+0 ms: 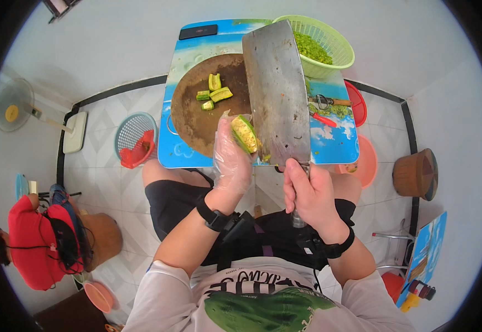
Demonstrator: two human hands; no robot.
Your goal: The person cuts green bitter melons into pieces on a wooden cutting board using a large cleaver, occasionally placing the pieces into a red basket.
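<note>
My left hand (pixel 233 155), in a clear plastic glove, holds a piece of green gourd (pixel 245 133) with its pale, seedy cut side showing, over the near edge of a round wooden chopping board (pixel 191 124). In my right hand (pixel 310 189), bare, is the handle of a large metal cleaver (pixel 276 87), its broad blade raised with the flat side facing up and hiding the board's right part. Several cut green pieces (pixel 221 94) lie on the board. A green plastic basket (pixel 328 71) holding chopped green vegetable (pixel 311 47) stands behind the blade.
The low table (pixel 332 151) also carries a peeler (pixel 322 101), a red-handled tool (pixel 324 120) and a black phone (pixel 198 32). A blue-grey basket (pixel 135 118) and a pink basin (pixel 367 162) flank it on the floor. Another person in red (pixel 27 245) sits at the left.
</note>
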